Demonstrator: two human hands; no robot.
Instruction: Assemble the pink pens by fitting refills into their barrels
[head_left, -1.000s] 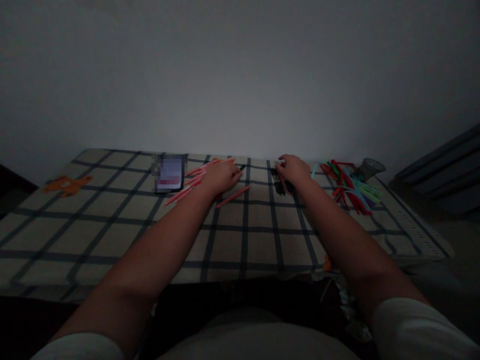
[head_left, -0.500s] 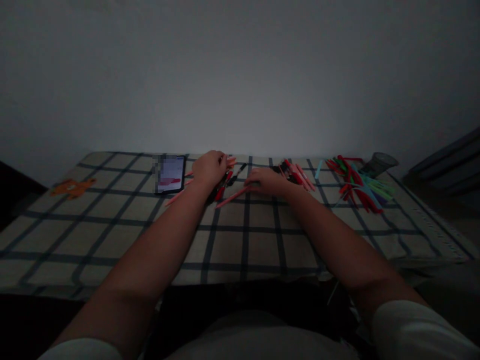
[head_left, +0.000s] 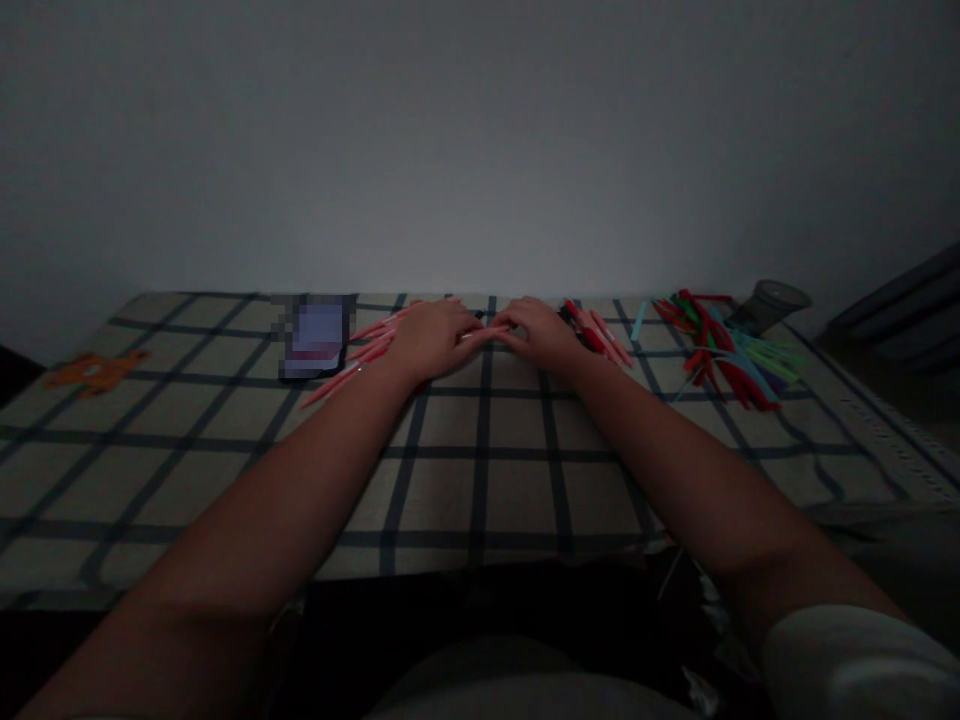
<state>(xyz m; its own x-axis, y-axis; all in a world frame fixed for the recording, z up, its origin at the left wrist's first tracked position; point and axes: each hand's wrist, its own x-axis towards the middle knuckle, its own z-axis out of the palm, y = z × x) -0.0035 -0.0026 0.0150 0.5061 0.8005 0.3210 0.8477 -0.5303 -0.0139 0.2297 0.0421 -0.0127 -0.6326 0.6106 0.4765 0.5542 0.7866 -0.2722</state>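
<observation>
Near the far edge of the table, my left hand (head_left: pixel 435 338) and my right hand (head_left: pixel 538 335) meet over a slim pink pen (head_left: pixel 495 331). Fingertips of both hands pinch it from either end, and most of its length is hidden. Several pink pens (head_left: pixel 375 345) lie fanned out beside and partly beneath my left hand. Just past my right hand is a group of red, pink and black pens (head_left: pixel 596 332). A dark pen tip (head_left: pixel 478 315) shows behind my left fingers.
A phone (head_left: pixel 319 340) with a lit screen lies to the left, and an orange cutout (head_left: pixel 97 370) farther left. On the right are coloured strips (head_left: pixel 724 355) beside a dark mesh cup (head_left: pixel 772 300). A checked cloth (head_left: pixel 450 490) covers the table, which stands against a wall (head_left: pixel 480 150).
My right hand has brought the pink pen up and away from me, levelling it. My left hand has shifted right to meet it, and its fingers now hold the other end.
</observation>
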